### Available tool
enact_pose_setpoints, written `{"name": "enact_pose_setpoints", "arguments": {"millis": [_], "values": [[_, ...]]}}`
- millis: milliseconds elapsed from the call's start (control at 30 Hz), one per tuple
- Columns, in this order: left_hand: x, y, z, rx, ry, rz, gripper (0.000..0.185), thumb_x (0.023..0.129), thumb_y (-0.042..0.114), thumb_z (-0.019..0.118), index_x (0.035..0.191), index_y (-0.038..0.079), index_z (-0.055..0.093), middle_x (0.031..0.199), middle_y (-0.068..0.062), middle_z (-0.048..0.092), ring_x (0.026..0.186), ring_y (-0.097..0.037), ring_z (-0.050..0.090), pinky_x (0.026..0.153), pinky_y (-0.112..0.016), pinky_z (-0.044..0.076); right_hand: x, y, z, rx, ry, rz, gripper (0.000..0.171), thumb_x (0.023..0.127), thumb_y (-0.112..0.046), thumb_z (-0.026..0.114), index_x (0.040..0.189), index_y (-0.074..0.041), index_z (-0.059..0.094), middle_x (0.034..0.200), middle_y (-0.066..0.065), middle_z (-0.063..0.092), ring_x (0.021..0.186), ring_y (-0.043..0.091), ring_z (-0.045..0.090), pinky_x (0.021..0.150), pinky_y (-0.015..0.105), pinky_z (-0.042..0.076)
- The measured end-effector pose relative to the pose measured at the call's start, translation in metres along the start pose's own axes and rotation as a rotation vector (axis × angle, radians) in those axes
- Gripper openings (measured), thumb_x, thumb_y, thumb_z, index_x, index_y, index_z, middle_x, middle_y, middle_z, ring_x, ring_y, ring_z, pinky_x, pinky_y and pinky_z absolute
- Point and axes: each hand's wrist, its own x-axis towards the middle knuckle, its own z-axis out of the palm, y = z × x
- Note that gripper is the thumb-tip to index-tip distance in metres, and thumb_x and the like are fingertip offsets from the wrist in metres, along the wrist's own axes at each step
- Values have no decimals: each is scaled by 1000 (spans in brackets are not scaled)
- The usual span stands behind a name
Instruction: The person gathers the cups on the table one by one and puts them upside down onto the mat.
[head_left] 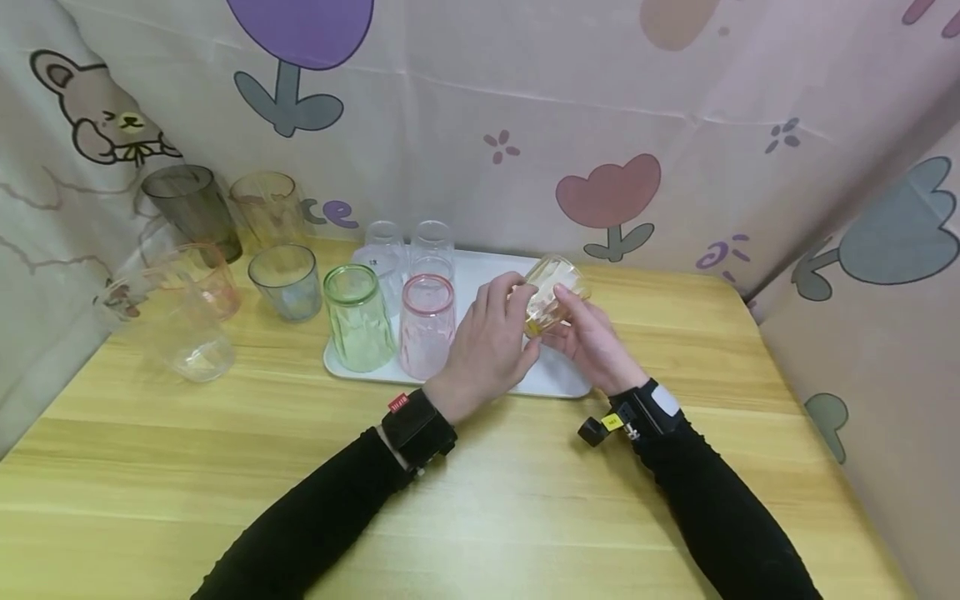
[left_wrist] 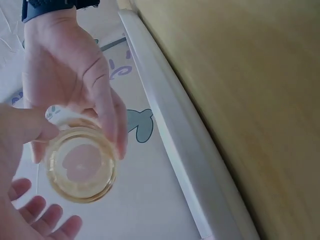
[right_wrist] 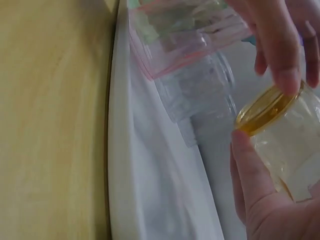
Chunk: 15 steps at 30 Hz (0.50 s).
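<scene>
Over the white tray (head_left: pixel 558 379), both grips pinch the yellow glass (head_left: pixel 553 292): left hand (head_left: pixel 487 346) on one side, right hand (head_left: pixel 596 346) opposite. I judge it best kept clear of the pink glass (head_left: pixel 426 325) while turning it.

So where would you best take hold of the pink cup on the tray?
Probably round its upper side wall, coming from above and the near side. The pink cup stands upside down on the white tray, the green cup close on its left and clear cups behind, so the near side looks freest.
</scene>
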Motion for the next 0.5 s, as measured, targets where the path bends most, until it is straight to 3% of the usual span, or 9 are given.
{"name": "enact_pose_setpoints", "arguments": {"millis": [300,500], "values": [[0,2,-2,-39,-55,-49,79,82,18,87,142,-1,40,143,-22,39,125,-36,45,94,-39,55,-7,-2,10,12,-103,5,65,108,-48,50,159,-11,32,125,1,66,97,12,69,82,24,59],[-2,5,-4,-86,-77,-48,75,81,12,85,142,3,41,148,-22,36,130,-38,44,81,-36,60,-7,0,11,-6,-111,31,63,107,-50,50,155,-14,31,124,1,63,96,12,68,84,25,58]]}}
